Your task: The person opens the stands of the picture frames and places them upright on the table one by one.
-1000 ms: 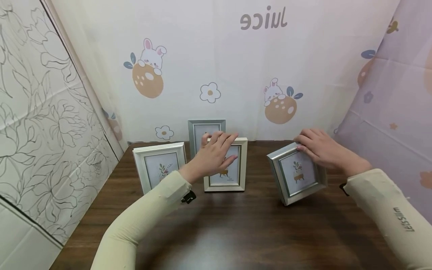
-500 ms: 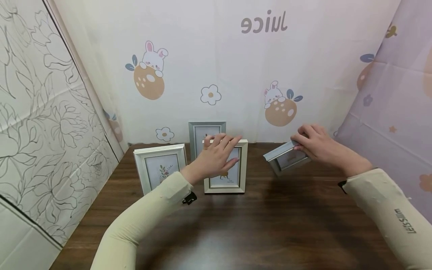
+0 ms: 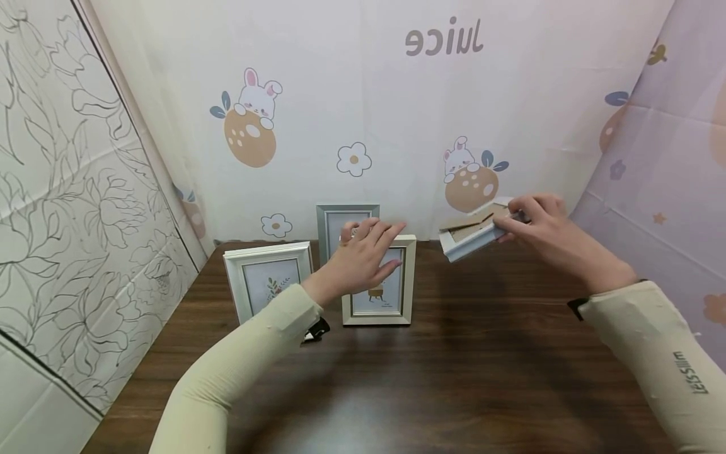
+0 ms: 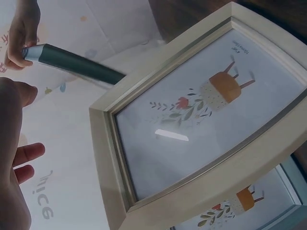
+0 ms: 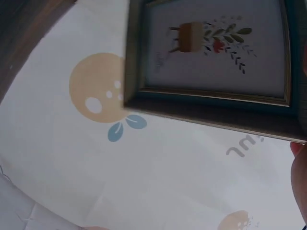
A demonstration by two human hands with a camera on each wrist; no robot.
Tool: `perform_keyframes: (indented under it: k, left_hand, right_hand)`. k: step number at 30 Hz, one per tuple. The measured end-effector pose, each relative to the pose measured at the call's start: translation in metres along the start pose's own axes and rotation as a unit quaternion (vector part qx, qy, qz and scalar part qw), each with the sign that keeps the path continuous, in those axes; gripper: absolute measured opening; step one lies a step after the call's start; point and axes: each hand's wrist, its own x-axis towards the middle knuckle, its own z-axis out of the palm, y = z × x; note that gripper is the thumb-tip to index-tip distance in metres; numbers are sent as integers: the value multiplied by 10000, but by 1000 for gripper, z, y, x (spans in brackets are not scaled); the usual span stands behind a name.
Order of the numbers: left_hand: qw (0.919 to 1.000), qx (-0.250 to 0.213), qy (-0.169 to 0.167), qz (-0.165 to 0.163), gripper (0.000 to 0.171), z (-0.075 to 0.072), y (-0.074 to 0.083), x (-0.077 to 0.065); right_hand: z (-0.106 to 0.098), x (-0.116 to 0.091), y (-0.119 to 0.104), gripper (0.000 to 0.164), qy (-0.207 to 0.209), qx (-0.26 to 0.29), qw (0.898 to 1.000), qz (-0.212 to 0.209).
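My right hand point(image 3: 547, 230) grips a silver picture frame point(image 3: 475, 242) by one edge, raised above the table and tipped so its brown back shows. In the right wrist view the front of this silver frame point(image 5: 211, 109) is seen, with a print of a potted plant. My left hand point(image 3: 358, 261) is at the upper part of a cream picture frame point(image 3: 406, 284) standing upright, its fingers extended. The left wrist view shows the fingers point(image 4: 29, 153) beside the cream frame point(image 4: 103, 143); whether they touch it I cannot tell.
Behind the cream frame stands a grey-blue picture frame point(image 3: 322, 233), partly hidden. A white picture frame point(image 3: 239, 290) stands to the left, partly covered by my left sleeve point(image 3: 244, 359). All are on a dark wooden table point(image 3: 431, 384), before a printed cloth backdrop point(image 3: 397, 113).
My right hand has lifted the silver frame off the table and tilted it, so its back shows instead of its front. My left hand has stayed nearly still.
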Motion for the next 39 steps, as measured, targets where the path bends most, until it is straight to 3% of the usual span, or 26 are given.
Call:
perform_keyframes:
  k: [10,18,29,35,39]
  left_hand:
    - [9995,-102,291,-105,60,-9,-11,4]
    - [9982,-361,-229,-429,53,-18,-26,15]
    - [9955,-580,-457,-602,52,-22,-35,31]
    - [9922,-587,-921,-607,56,-22,-37,35]
    - [9868,-740,-1305,-606,60,-22,-40,36]
  right_hand:
    - [-5,7,-3,43,570,-176,9981,-146]
    - [1,14,-12,34,1075,-69,9936,-350]
    - [7,25,-31,35,1370,235,9886,-576]
    - [10,34,-42,34,1811,437,9796,-755]
    - [9,37,-50,33,1845,456,9776,-908]
